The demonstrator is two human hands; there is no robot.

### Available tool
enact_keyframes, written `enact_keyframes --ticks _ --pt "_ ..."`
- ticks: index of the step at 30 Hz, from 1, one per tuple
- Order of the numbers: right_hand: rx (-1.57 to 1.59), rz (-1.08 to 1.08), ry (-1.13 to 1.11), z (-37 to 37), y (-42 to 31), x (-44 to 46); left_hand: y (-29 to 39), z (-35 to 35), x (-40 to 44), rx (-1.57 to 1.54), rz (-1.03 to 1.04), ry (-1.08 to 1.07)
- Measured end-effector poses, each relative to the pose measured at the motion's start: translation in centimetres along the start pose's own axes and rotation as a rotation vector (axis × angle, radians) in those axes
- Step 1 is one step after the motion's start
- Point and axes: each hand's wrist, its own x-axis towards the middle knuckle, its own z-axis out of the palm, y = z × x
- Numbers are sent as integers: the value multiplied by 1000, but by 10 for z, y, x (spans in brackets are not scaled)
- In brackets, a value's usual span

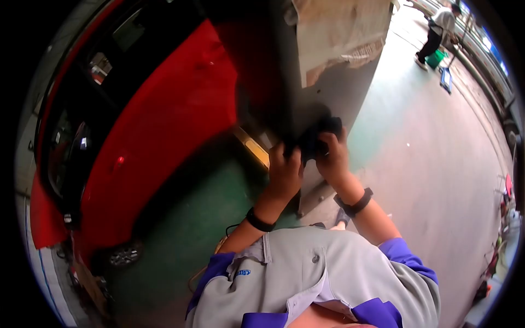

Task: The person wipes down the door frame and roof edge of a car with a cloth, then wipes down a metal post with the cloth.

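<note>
Both of my hands are raised in front of a grey upright post [333, 95]. Between them is a black object [313, 143], dark and blurred, so its kind does not show. My right hand [333, 156] has its fingers curled round the right side of this object. At the lower left of it, my left hand [285, 169] is closed with bent fingers against it. A dark band circles each wrist. Part of the black object is lost in the post's shadow.
A red car [164, 109] stands to the left, close to a yellow bar [255, 152] beside the post. Torn brown paper [344, 38] covers the upper post. At the far right, a person [441, 30] stands by a green bucket [435, 58] and a blue tool [446, 80].
</note>
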Motion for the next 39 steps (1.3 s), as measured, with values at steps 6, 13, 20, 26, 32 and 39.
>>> enact_keyframes --ticks 6,13,20,26,32,39 --pt "14 285 -104 16 14 -50 -9 9 -48 -69 -71 -200" --pt "300 248 6 -19 -45 -2 13 -39 28 -205 -55 35" --pt "145 -33 220 0 -44 46 3 -50 79 -210 -99 14" --pt "136 -16 137 2 -13 28 0 -32 65 -134 -38 28" --pt "155 154 206 6 -5 10 3 -29 56 -89 -37 24" --pt "214 -38 272 -13 -79 54 5 -69 79 -103 1 89"
